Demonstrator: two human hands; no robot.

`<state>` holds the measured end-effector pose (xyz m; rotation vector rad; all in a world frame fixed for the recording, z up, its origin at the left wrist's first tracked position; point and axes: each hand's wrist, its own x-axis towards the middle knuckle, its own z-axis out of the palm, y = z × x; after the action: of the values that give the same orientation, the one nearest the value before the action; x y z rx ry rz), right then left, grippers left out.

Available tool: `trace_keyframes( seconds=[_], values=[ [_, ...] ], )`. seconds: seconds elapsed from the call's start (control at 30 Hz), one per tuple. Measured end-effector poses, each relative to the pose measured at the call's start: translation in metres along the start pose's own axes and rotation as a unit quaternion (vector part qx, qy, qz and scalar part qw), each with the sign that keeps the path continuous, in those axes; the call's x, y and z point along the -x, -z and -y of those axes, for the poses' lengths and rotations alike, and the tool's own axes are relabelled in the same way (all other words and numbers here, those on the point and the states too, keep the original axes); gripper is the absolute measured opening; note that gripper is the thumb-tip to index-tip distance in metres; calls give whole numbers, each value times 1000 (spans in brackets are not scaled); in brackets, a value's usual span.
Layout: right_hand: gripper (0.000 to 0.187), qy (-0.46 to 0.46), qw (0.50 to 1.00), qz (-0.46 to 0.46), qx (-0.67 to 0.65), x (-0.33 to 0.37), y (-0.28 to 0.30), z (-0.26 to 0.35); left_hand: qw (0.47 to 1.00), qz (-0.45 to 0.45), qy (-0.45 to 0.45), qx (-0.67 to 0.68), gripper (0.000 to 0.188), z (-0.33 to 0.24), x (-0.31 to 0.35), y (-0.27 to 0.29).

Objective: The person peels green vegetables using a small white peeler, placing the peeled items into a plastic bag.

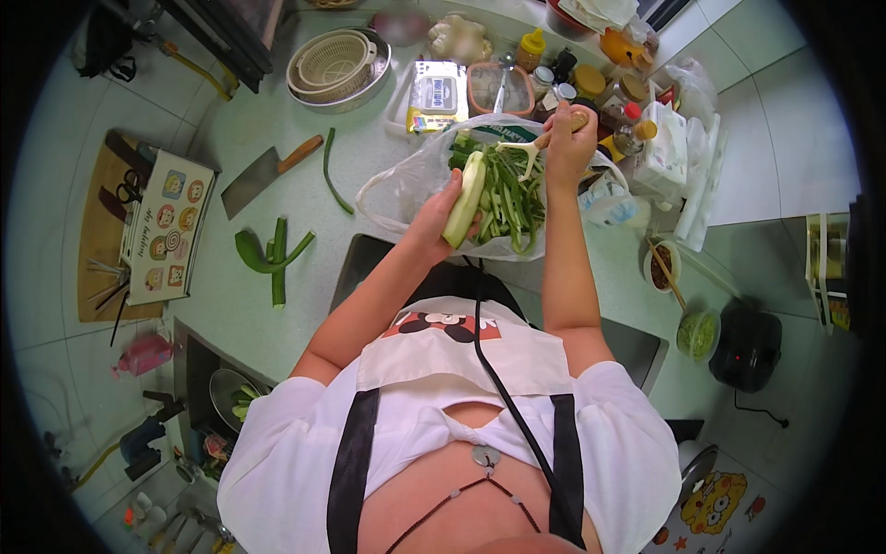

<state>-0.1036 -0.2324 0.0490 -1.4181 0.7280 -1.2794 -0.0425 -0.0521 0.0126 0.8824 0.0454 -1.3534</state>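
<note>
A long pale-green vegetable (467, 197), mostly peeled and looking like a luffa, is gripped in my left hand (436, 214). It slants upward over a thin white plastic bag (392, 194). Long green peelings (510, 205) lie heaped in that bag, just right of the vegetable. My right hand (569, 152) is closed around the handle of a peeler (524, 148). The peeler's pale forked head hangs over the peelings, a little to the right of the vegetable's upper end and apart from it.
A cleaver (251, 181) and green offcuts (279, 263) lie on the counter at left. Behind the bag stand a colander (334, 66), a wipes pack (437, 95) and several bottles and jars (591, 83). Small bowls (699, 334) sit at right; a sink (198, 369) is at lower left.
</note>
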Motion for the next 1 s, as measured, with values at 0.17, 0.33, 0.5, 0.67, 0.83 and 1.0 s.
trace_keyframes(
  seconds=[0.17, 0.33, 0.5, 0.67, 0.83, 1.0],
  values=[
    [18, -9, 996, -13, -84, 7, 8, 21, 1000, 12, -14, 15, 37, -9, 7, -19],
    [16, -69, 988, 39, -133, 29, 10, 37, 973, 67, 49, 214, 43, 3, -22, 5],
    [17, -91, 989, 86, -81, 49, -2, 54, 967, 33, 105, 230, 45, 2, -28, -6],
    [17, -91, 986, 117, -77, 56, -11, 56, 964, 18, 113, 238, 44, 3, -31, -8],
    [18, -81, 986, 127, -71, 57, -14, 53, 957, 35, 139, 251, 42, 5, -31, -5],
    [17, -82, 985, 133, -79, 56, -16, 55, 956, 32, 146, 253, 41, 4, -25, -7]
  ],
)
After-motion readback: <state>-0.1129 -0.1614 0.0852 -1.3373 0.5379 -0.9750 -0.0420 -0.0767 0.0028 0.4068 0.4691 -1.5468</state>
